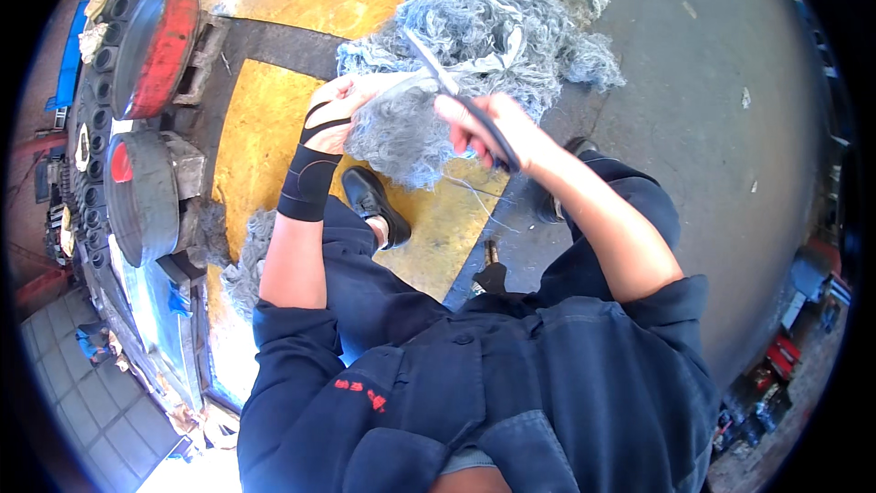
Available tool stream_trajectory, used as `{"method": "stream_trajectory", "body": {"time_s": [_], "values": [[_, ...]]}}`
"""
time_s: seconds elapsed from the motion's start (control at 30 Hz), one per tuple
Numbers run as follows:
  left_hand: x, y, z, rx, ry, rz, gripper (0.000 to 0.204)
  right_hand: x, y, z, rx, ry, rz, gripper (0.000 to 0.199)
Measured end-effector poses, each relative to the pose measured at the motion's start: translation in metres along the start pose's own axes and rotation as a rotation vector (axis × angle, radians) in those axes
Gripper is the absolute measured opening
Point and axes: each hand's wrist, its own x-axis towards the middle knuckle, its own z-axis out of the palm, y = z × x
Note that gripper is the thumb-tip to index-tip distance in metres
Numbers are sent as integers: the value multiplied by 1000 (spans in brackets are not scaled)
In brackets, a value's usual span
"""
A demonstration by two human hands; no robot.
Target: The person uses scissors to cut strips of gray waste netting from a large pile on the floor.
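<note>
My right hand (pixel 493 128) is wrapped round the black handles of a pair of scissors (pixel 432 62). One blade points up and to the left; the other is blurred, so how far the blades are apart is hard to make out. Opposite it, my left hand (pixel 334 119), with a black wrist support (pixel 308 184), pinches a loose tuft of grey-blue threads (pixel 400 132) that hangs down beside the scissors. Just beyond both hands lies a large tangled heap of grey-blue thread waste (pixel 493 14). Whether the tuft joins the heap cannot be seen.
Yellow floor sheets (pixel 265 119) lie under the left foot and farther off. At left, large red-and-black drums (pixel 160 50) rest on blocks next to a row of dark cylinders. More thread waste (pixel 246 260) lies by my left elbow. Grey floor (pixel 703 128) spreads to the right.
</note>
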Motion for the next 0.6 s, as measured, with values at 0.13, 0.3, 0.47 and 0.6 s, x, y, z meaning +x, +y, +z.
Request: {"method": "stream_trajectory", "body": {"time_s": [0.13,0.3,0.47,0.6], "values": [[-8,1,-5,30,-8,-56,17,-4,30,25,99,-170,164,62],[-6,-13,-19,190,117,-31,20,2,49,37,157,-260,258,64],[-7,-12,-17,216,140,-12,19,6,49,36,142,-285,301,66],[-7,-12,-14,163,138,29,18,6,48,35,113,-316,306,66]]}}
